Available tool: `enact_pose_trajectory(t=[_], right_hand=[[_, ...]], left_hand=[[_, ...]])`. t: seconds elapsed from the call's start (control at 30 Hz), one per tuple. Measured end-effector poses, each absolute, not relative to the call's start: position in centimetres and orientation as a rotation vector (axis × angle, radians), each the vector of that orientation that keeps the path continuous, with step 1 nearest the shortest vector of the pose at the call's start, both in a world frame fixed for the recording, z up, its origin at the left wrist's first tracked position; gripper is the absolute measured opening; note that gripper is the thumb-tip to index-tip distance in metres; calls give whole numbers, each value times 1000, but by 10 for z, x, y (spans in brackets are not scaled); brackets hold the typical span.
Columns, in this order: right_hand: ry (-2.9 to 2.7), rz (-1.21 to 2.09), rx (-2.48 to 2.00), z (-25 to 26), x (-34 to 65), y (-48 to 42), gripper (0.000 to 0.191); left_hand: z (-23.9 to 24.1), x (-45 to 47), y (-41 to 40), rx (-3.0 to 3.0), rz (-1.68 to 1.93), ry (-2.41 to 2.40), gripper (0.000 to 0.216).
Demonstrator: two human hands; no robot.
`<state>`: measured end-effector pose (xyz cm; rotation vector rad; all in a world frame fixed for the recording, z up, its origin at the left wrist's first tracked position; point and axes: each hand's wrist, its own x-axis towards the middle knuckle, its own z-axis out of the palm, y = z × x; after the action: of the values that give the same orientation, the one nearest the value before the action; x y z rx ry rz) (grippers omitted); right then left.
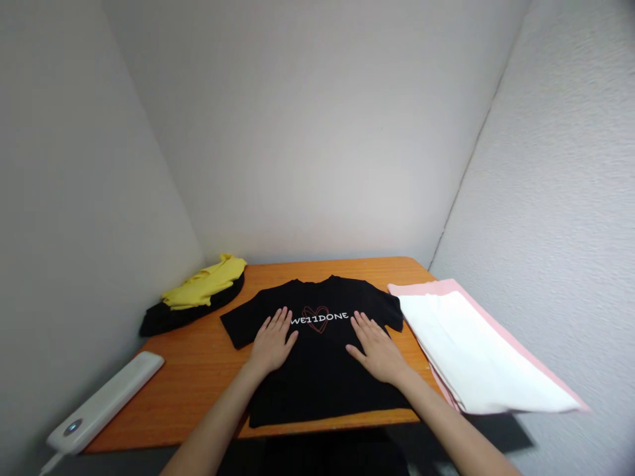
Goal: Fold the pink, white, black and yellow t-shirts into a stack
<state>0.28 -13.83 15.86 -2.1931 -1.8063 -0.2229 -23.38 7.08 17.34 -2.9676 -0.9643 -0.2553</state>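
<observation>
A black T-shirt (317, 370) lies spread out on the wooden table, its collar toward the back wall and its hem near the front edge. White lettering and a red heart outline (317, 320) run across its chest. My left hand (272, 340) rests flat on the left side of the shirt, fingers stretched beside the first letters. On the right side, my right hand (376, 347) lies flat too, its fingertips near the end of the lettering. Both sleeves reach outward from the body of the shirt.
At the back left, yellow cloth (206, 284) sits on black cloth (169, 319). A white elongated device (106, 402) with a cable lies along the left edge. Folded white cloth (476, 357) on pink cloth (441, 287) overhangs the table (198, 390) at right. Walls enclose three sides.
</observation>
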Motion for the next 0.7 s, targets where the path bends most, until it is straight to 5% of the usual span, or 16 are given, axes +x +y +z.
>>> enact_pose_trajectory(t=[0.7], right_hand=[[-1802, -108, -2223, 160, 3, -139, 77]], left_hand=[[185, -235, 58, -2982, -300, -999, 58]])
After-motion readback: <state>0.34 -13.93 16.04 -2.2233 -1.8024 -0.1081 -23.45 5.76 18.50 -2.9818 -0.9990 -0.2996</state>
